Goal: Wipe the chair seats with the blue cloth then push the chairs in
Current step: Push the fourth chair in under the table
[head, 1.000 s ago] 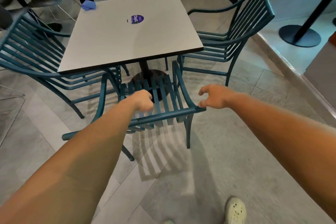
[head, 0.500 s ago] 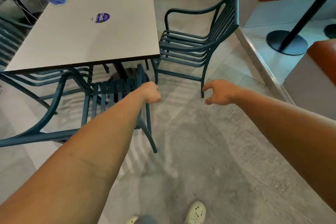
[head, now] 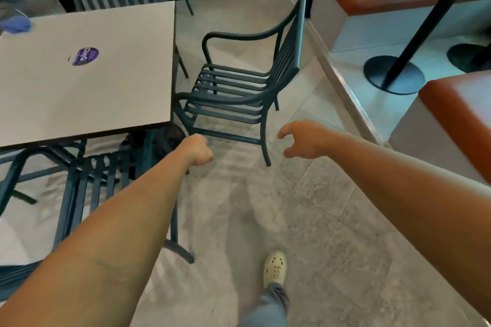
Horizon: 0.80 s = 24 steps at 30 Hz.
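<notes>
The left hand, at the frame's centre, was curled into a fist that held nothing. The right hand hung beside it with fingers loosely bent and thumb apart, also holding nothing. The crumpled blue cloth lay well apart from both, at the upper left, on the far corner of the square grey table. A dark teal slatted metal armchair stood just beyond the hands, at the table's right edge.

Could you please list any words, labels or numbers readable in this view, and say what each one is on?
Round purple sticker on the square grey tabletop: white lettering, seen upside down and too blurred to read.
No other writing shows on the dark green slatted metal chair, the crumpled blue cloth or the floor.
</notes>
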Motion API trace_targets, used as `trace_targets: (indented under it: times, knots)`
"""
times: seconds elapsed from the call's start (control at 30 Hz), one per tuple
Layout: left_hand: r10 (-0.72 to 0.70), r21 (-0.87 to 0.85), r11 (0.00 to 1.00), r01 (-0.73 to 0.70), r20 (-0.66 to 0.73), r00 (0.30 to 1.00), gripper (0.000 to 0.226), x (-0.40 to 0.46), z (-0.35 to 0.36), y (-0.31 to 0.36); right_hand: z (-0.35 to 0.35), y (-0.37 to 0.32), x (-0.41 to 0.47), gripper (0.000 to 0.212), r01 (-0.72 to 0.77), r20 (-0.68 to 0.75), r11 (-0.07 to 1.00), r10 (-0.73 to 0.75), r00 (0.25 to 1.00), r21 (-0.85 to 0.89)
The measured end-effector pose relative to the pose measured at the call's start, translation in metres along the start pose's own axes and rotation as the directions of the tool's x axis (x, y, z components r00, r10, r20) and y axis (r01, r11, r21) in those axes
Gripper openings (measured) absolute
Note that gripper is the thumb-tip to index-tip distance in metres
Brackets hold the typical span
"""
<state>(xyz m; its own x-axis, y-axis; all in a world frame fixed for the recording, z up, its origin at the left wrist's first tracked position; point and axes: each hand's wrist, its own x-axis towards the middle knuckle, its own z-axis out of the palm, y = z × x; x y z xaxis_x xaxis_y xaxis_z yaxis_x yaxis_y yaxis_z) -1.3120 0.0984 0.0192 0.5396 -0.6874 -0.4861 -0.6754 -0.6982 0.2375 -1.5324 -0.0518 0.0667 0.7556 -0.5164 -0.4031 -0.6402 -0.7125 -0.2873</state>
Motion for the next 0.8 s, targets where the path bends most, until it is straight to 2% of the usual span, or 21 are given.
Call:
trace_targets:
  times: [0.23, 0.37, 0.47, 0.6, 0.8]
  knots:
    - [-0.041, -0.108, 0.993, 0.040, -0.014, 0.999, 0.030, 0.090, -0.042, 0.099, -0.074, 0.093, 0.075, 0.046, -0.012, 0.004, 1.000, 0.012, 1.000, -0.021]
    - [-0.045, -0.187, 0.982, 0.035, -0.049, 0.998, 0.039, 0.138, -0.061, 0.159, -0.120, 0.146, 0.116, 0.048, -0.001, 0.010, 0.999, 0.002, 1.000, -0.044]
    - [-0.068, -0.248, 0.967, 0.051, -0.063, 0.996, 0.055, 0.175, -0.072, 0.197, -0.153, 0.183, 0.156, 0.050, 0.042, -0.001, 0.996, -0.042, 0.999, -0.075]
    - [-0.152, -0.314, 0.942, 0.121, -0.074, 0.986, 0.060, 0.222, -0.083, 0.243, -0.193, 0.231, 0.218, 0.052, 0.130, -0.010, 0.985, -0.132, 0.991, -0.115]
    - [-0.293, -0.409, 0.871, 0.273, 0.012, 0.956, 0.073, 0.274, -0.083, 0.302, -0.249, 0.292, 0.303, 0.058, 0.277, 0.055, 0.942, -0.272, 0.961, -0.189]
